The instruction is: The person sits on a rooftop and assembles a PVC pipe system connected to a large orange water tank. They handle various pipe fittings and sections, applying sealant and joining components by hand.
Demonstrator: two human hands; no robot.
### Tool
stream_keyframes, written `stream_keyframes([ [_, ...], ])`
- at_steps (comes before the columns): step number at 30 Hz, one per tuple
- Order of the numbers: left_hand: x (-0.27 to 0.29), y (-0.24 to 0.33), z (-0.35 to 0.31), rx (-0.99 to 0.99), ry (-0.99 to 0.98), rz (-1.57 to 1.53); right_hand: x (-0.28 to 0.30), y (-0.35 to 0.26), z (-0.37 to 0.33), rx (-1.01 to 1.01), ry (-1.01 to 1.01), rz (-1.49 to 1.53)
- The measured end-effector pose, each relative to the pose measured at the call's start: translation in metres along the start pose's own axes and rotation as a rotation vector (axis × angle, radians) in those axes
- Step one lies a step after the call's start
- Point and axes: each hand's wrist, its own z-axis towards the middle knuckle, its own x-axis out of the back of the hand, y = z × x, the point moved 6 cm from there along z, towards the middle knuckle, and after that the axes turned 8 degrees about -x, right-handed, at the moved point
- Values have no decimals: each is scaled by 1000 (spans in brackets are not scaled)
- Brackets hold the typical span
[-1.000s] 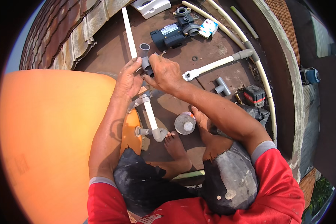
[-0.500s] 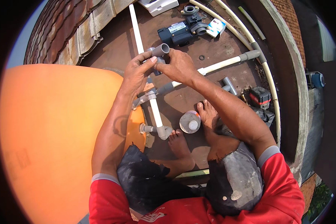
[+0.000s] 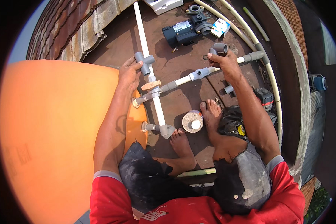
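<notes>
Left fingers (image 3: 136, 67) pinching grey tee (image 3: 143, 62); right fingers (image 3: 221, 59), well apart, pinching grey pipe fitting (image 3: 215, 48)

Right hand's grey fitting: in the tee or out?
Out: a wide gap separates the grey pipe fitting in the right hand from the grey tee in the left hand.

Open air between left hand (image 3: 128, 75) and right hand (image 3: 228, 68); valved white pipe (image 3: 183, 80) crosses below, orange tank (image 3: 59, 130) blocks left, water pump (image 3: 181, 33) beyond
</notes>
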Motion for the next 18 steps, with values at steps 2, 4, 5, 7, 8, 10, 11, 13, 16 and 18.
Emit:
stream_keyframes([
  [2, -2, -1, -2, 6, 12, 19, 15, 8, 1, -31, 16, -20],
  [4, -13, 5, -13, 23, 16, 18, 23, 11, -1, -45, 60, -56],
  [5, -13, 4, -12, 17, 11, 26, 28, 12, -3, -45, 97, -83],
  [7, -10, 7, -13, 3, 5, 49, 32, 14, -4, -50, 139, -101],
  [8, -5, 8, -15, -19, 29, 138, 33, 16, -4, -57, 148, -93],
  [10, -14, 20, -26, -58, 66, 309, 43, 19, -4, -63, 168, -92],
  [11, -17, 22, -24, -78, 21, 393, 47, 21, -4, -64, 172, -95],
  [13, -15, 30, -23, -120, -60, 568, 50, 24, -3, -59, 171, -89],
  [16, -14, 29, -20, -108, -93, 648, 57, 29, 1, -49, 167, -76],
  [18, -13, 27, -15, -144, -92, 629, 61, 31, 2, -51, 164, -70],
])
